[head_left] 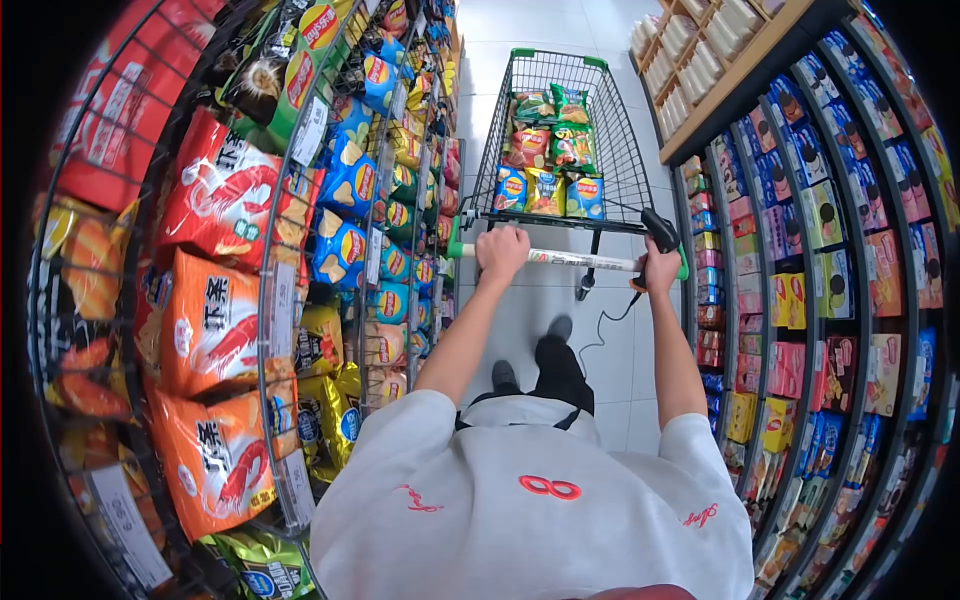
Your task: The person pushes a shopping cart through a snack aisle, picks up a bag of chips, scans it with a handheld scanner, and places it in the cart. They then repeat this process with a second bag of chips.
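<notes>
My left hand [502, 250] is closed around the left part of the white handle [590, 261] of a shopping cart [505, 130]. Toward the handle's other end, my right hand [660, 270] is wrapped round the bar. Just above that hand sits a black device [660, 230] with a rounded head, and a thin dark cable [603, 325] hangs below. Inside the wire basket lie several chip bags in rows, among them a yellow bag [546, 192], a red bag [528, 147] and a green bag [574, 147].
Wire racks on the left hold chip bags, with an orange bag [215, 325] close by. Along the right, shelves carry boxed snacks such as a yellow box [778, 424]. A wooden rack [735, 70] stands ahead on the right. Pale floor tiles [520, 310] run between.
</notes>
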The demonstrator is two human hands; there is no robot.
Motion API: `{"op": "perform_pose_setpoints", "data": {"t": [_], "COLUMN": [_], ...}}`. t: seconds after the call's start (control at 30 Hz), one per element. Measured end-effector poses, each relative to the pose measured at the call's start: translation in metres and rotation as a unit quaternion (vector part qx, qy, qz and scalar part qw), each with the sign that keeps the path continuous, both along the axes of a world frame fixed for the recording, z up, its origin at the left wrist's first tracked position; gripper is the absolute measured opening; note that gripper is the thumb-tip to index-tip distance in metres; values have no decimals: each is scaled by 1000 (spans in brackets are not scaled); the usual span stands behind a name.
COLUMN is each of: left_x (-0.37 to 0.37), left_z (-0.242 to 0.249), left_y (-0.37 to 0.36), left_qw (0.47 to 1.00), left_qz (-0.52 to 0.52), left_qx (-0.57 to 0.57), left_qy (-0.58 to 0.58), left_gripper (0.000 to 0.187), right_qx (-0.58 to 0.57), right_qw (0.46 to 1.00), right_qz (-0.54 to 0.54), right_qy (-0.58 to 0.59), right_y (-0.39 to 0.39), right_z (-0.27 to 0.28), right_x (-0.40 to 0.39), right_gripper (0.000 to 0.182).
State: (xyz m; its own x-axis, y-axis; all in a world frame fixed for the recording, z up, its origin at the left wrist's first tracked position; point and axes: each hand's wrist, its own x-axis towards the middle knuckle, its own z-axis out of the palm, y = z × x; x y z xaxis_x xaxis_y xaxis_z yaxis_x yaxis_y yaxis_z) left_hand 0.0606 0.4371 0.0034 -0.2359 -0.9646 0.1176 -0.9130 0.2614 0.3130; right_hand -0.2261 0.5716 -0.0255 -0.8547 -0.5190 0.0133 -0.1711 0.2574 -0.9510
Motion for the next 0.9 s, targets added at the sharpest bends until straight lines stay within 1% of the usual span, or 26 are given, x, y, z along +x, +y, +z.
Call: {"op": "perform_pose_setpoints", "data": {"t": [0.1, 0.13, 0.23, 0.27, 0.37, 0.4, 0.47, 0.53, 0.63, 0.67, 0.77, 0.83, 0.9], "left_x": [-12, -16, -36, -42, -65, -73, -87, -97, -110, -115, -130, -140, -150], "left_z": [-4, -6, -3, -2, 5, 9, 15, 9, -2, -5, -8, -3, -5], "left_y": [-24, -31, -56, -67, -99, -110, -130, -155, -189, -200, -225, -237, -246], "left_qw": [1000, 1000, 999, 999, 997, 995, 994, 992, 994, 994, 993, 991, 993], "left_qz": [-8, -11, -14, -16, -26, -25, -42, -56, -51, -46, -33, -24, -16], "left_qx": [1, -2, 30, 45, 68, 84, 91, 98, 81, 78, 81, 98, 84], "left_qy": [0, 0, -18, -22, -32, -36, -45, -51, -58, -60, -73, -93, -86], "left_gripper": [44, 46, 53, 62, 65, 68, 68, 67, 65, 64, 59, 56, 54], "right_qx": [32, 44, 26, 31, 22, 2, 11, 24, 84, 98, 85, 73, 64], "right_qw": [999, 999, 999, 998, 999, 999, 999, 999, 995, 994, 995, 995, 993], "right_qz": [25, 29, 43, 47, 41, 42, 35, 30, 37, 34, 27, 27, 19], "right_qy": [3, 4, 8, 6, 1, -7, -4, -3, 33, 44, 49, 61, 93], "right_y": [-21, -29, -57, -68, -104, -117, -143, -167, -201, -211, -240, -261, -280], "right_z": [-1, -1, -8, -11, -2, 2, 9, 4, 1, 1, 11, -4, -15], "right_x": [-18, -25, -51, -60, -79, -84, -98, -111, -129, -135, -145, -159, -173], "right_gripper": [23, 23, 23, 22, 22, 22, 30, 38, 38, 45, 45, 44, 42]}}
